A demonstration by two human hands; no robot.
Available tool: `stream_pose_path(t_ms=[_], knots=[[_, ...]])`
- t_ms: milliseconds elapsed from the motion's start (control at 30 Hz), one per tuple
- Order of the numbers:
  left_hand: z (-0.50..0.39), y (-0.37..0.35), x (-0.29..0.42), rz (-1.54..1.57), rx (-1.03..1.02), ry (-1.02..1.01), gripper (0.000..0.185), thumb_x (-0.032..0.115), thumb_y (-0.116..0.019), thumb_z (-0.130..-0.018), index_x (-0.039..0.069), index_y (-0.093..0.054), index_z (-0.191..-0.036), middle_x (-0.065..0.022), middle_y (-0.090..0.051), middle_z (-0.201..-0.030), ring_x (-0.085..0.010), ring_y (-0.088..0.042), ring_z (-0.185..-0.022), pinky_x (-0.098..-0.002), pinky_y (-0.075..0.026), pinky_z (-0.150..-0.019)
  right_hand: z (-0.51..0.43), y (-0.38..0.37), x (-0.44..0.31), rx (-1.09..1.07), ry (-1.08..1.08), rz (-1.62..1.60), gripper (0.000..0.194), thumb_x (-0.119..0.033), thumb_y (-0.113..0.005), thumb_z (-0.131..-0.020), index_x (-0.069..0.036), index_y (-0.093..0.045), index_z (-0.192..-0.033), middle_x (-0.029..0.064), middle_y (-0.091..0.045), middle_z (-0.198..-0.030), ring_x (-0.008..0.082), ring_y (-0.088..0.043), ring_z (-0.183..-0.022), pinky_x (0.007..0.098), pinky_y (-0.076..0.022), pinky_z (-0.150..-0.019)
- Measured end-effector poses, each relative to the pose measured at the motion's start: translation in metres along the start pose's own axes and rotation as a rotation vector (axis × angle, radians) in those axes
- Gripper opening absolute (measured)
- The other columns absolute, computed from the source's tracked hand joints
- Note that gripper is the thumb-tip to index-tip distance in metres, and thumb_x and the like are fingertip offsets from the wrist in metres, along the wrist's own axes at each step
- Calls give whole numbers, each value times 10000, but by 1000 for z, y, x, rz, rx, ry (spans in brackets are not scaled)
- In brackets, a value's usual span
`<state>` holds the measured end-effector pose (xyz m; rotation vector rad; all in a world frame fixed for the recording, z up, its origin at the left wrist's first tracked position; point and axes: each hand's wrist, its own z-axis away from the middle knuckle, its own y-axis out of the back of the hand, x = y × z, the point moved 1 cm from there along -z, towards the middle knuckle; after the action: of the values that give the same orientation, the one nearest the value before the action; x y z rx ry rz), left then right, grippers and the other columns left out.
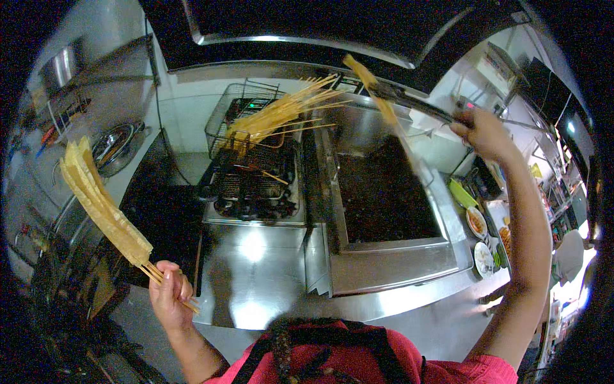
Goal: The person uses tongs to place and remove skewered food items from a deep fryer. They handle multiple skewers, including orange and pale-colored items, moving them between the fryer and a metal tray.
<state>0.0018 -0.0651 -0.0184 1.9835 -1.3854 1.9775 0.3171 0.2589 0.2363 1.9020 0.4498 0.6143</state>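
Observation:
My left hand (171, 293) grips the sticks of several long, pale yellow skewered food strips (103, 206), fanned upward at the left. At the right, my right hand (479, 132) is closed on the handles of dark tongs (417, 103), raised over the back of the griddle. A yellow food strip on a stick (374, 86) is in the jaws of the tongs. A bundle of similar skewers (268, 117) leans in a wire basket (213, 115) on the fryer, its bare sticks pointing up and right. What the food is exactly, I cannot tell.
A dark griddle with a steel rim (393, 247) lies right of the fryer (254, 218). A metal bowl (117, 149) stands at the left. Plates of food (483, 259) and a green container (462, 193) are on the right. A dark range hood (307, 24) hangs above.

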Motion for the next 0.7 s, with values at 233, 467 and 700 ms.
stream_pose_path(t_ms=[233, 467, 700], knots=[[2, 6, -2, -28, 22, -20, 131, 166, -466, -841, 35, -464, -838, 41, -268, -476, -47, -231, -367, -185, -200, -337, -94, -33, -117, 307, 500, 361, 230, -152, -517, -722, -84, -561, -938, 141, -585, -697, 297, -580, -670, 400, -462, -589], [9, 12, -8, -2, 87, 3, 121, 149, -454, -845, 28, -456, -833, 46, -262, -471, -42, -217, -369, -187, -192, -333, -121, -80, -186, 269, 713, 459, 296, -94, -490, -721, -63, -480, -1016, 89, -562, -808, 232, -579, -722, 327, -465, -585], [13, -4, 6, -14, 5, -14, 131, 150, -465, -832, 20, -450, -821, 49, -257, -468, -41, -209, -370, -190, -188, -336, -87, -25, -125, 289, 609, 442, 366, -156, -561, -687, -76, -497, -1038, 113, -556, -811, 279, -573, -706, 379, -459, -595]])
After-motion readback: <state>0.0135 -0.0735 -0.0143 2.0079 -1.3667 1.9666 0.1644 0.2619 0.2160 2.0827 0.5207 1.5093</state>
